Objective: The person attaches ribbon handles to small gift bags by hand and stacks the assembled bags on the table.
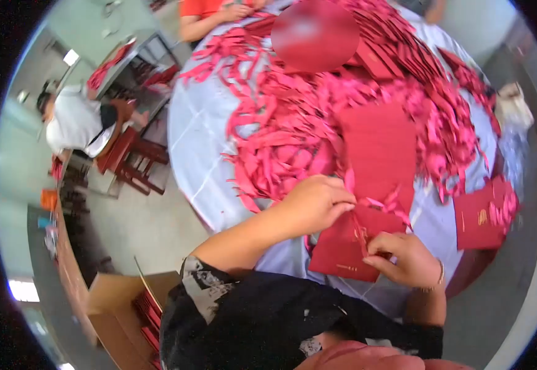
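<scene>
In front of me a red folder (336,256) with small gold print lies at the near edge of the table. My left hand (324,200) pinches one part of a thin red ribbon (359,228) above it. Lower down and to the right, my right hand (409,259) has closed fingers on the other part, so the ribbon runs between both hands. Pink-red ribbon loops lie on the folder's upper edge. Just beyond is a plain red panel (379,139); whether it joins the folder, I cannot tell.
Heaped ribbons (287,148) and stacked red folders (398,46) cover much of the round, white-covered table (194,135). Another red folder (481,216) lies at the right edge. A cardboard box (111,302) stands lower left. People sit across the table and by a stool (126,151).
</scene>
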A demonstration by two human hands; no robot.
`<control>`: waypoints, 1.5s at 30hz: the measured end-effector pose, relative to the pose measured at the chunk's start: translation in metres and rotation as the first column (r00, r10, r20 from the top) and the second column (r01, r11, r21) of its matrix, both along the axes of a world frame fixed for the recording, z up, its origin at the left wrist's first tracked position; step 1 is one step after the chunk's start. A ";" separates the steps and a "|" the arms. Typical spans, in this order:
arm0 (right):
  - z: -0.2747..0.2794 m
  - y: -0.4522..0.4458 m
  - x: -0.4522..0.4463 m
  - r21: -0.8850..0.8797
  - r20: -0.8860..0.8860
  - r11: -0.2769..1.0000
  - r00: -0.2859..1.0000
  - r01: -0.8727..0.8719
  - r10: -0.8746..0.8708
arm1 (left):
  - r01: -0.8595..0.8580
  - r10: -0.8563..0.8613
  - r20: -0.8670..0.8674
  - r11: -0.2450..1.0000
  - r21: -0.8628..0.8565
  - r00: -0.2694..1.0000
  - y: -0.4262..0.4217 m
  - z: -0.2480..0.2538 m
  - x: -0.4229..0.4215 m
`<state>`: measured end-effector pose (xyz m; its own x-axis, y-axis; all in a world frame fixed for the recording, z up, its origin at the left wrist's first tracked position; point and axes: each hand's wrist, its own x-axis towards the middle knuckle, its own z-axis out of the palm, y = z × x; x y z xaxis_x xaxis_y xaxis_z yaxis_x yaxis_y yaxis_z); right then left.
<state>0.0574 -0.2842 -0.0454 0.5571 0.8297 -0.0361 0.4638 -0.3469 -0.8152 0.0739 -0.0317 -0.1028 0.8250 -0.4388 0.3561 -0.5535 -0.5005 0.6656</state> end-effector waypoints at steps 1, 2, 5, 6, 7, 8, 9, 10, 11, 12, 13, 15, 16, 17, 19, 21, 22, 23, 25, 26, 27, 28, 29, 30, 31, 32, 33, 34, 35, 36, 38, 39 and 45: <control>0.002 0.001 -0.002 0.046 0.009 0.995 0.996 0.086 -0.086 | -0.005 0.005 0.028 1.000 0.008 1.000 0.000 -0.004 0.002; 0.006 0.000 -0.003 -0.020 0.039 0.993 0.992 0.117 -0.116 | -0.025 0.025 -0.021 1.000 -0.006 0.999 0.000 -0.006 0.001; 0.011 -0.019 0.002 -0.088 0.140 0.978 0.974 0.190 -0.176 | -0.089 0.088 0.023 0.995 0.041 0.996 0.000 -0.002 -0.003; 0.013 -0.026 0.002 -0.049 0.158 0.972 0.963 0.230 -0.219 | -0.115 0.113 0.034 0.989 0.087 0.993 0.002 0.001 -0.004; 0.017 -0.034 0.003 -0.066 0.215 0.964 0.947 0.258 -0.239 | -0.135 0.130 0.043 0.982 0.131 0.991 0.002 0.003 -0.004; 0.020 -0.043 0.005 -0.080 0.272 0.953 0.926 0.294 -0.263 | -0.166 0.163 0.036 0.967 0.193 0.986 0.002 0.005 -0.005; 0.018 -0.055 0.007 -0.052 0.290 0.943 0.908 0.330 -0.302 | -0.187 0.174 0.078 0.960 0.207 0.982 0.004 0.006 -0.006; 0.021 -0.061 0.005 -0.031 0.272 0.921 0.890 0.389 -0.366 | -0.204 0.182 0.118 0.954 0.220 0.976 0.005 0.007 -0.008; 0.022 -0.068 0.003 -0.009 0.250 0.894 0.867 0.447 -0.431 | -0.208 0.183 0.120 0.944 0.255 0.976 0.006 0.009 -0.009; 0.019 -0.084 0.005 -0.018 0.259 0.909 0.880 0.417 -0.399 | -0.220 0.192 0.132 0.942 0.253 0.973 0.007 0.011 -0.010; 0.017 -0.093 0.006 -0.011 0.269 0.912 0.880 0.409 -0.391 | -0.220 0.184 0.147 0.934 0.282 0.972 0.007 0.012 -0.011; 0.015 -0.101 0.007 0.077 0.214 0.869 0.843 0.488 -0.493 | -0.211 0.176 0.135 0.922 0.325 0.975 0.008 0.016 -0.014; 0.025 -0.105 0.004 -0.013 0.043 0.840 0.840 0.542 -0.541 | -0.206 0.169 0.136 0.920 0.333 0.976 0.008 0.015 -0.015; 0.022 -0.105 0.006 -0.001 0.045 0.845 0.844 0.535 -0.535 | -0.199 0.161 0.137 0.919 0.340 0.977 0.009 0.015 -0.015; 0.009 -0.110 0.007 0.346 -0.071 0.774 0.837 0.530 -0.542 | -0.161 0.154 0.047 0.911 0.379 0.987 0.011 0.027 -0.016; -0.003 -0.119 0.014 0.377 -0.082 0.775 0.851 0.508 -0.518 | -0.127 0.111 0.072 0.953 0.275 0.991 0.009 0.026 -0.018; -0.005 -0.116 0.015 0.449 -0.121 0.723 0.837 0.525 -0.533 | -0.125 0.110 0.071 0.953 0.277 0.991 0.007 0.022 -0.017; -0.008 -0.113 0.016 0.519 -0.163 0.662 0.823 0.541 -0.545 | -0.031 0.014 0.104 0.987 0.158 0.994 0.006 0.017 -0.013; -0.014 -0.111 0.020 0.564 -0.229 0.639 0.843 0.523 -0.488 | 0.140 -0.141 0.112 0.990 0.018 0.984 0.001 0.013 -0.012; -0.018 -0.109 0.021 0.607 -0.287 0.615 0.860 0.503 -0.422 | 0.143 -0.145 0.109 0.989 0.025 0.984 -0.002 0.011 -0.012; -0.018 -0.103 0.022 0.610 -0.291 0.611 0.859 0.505 -0.421 | 0.201 -0.200 0.082 0.980 0.000 0.976 -0.005 0.010 -0.012; -0.018 -0.095 0.022 0.627 -0.276 0.625 0.883 0.465 -0.379 | 0.256 -0.255 0.055 0.966 -0.028 0.965 -0.007 0.009 -0.013; -0.018 -0.089 0.021 0.641 -0.262 0.639 0.903 0.426 -0.339 | 0.262 -0.261 0.051 0.965 -0.001 0.964 -0.009 0.009 -0.014; -0.020 -0.086 0.022 0.649 -0.234 0.661 0.926 0.377 -0.297 | 0.265 -0.264 0.045 0.964 -0.001 0.963 -0.012 0.008 -0.015; -0.020 -0.078 0.019 0.659 -0.241 0.647 0.923 0.382 -0.300 | 0.271 -0.272 0.054 0.962 0.020 0.961 -0.015 0.008 -0.015; -0.020 -0.069 0.016 0.672 -0.246 0.633 0.922 0.385 -0.300 | 0.276 -0.279 0.065 0.960 0.044 0.958 -0.017 0.008 -0.015; -0.020 -0.065 0.014 0.647 -0.218 0.670 0.930 0.364 -0.295 | 0.275 -0.278 0.066 0.960 0.050 0.958 -0.018 0.010 -0.016; -0.022 -0.061 0.013 0.651 -0.218 0.668 0.931 0.362 -0.292 | 0.254 -0.256 0.033 0.965 0.066 0.966 -0.021 0.011 -0.018; -0.025 -0.057 0.013 0.650 -0.224 0.656 0.922 0.383 -0.316 | 0.233 -0.233 -0.002 0.969 0.082 0.972 -0.022 0.011 -0.019; -0.028 -0.054 0.013 0.648 -0.231 0.645 0.911 0.406 -0.342 | 0.231 -0.232 -0.004 0.969 0.084 0.973 -0.023 0.010 -0.020; -0.024 -0.045 0.010 0.617 -0.211 0.675 0.911 0.405 -0.354 | 0.168 -0.172 0.056 0.983 0.070 0.984 -0.025 0.010 -0.020; -0.008 -0.025 -0.001 0.631 -0.318 0.600 0.869 0.492 -0.379 | 0.171 -0.175 0.055 0.983 0.068 0.983 -0.026 0.010 -0.021; -0.013 -0.014 0.003 0.533 -0.548 0.598 0.783 0.599 -0.295 | 0.094 -0.093 -0.011 0.993 0.071 0.996 -0.026 0.016 -0.026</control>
<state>0.0605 -0.2980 -0.0579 0.9266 0.3585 0.1135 0.0163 0.2633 -0.9646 0.0483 -0.0580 -0.0865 0.7816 -0.5384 0.3152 -0.5954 -0.4931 0.6343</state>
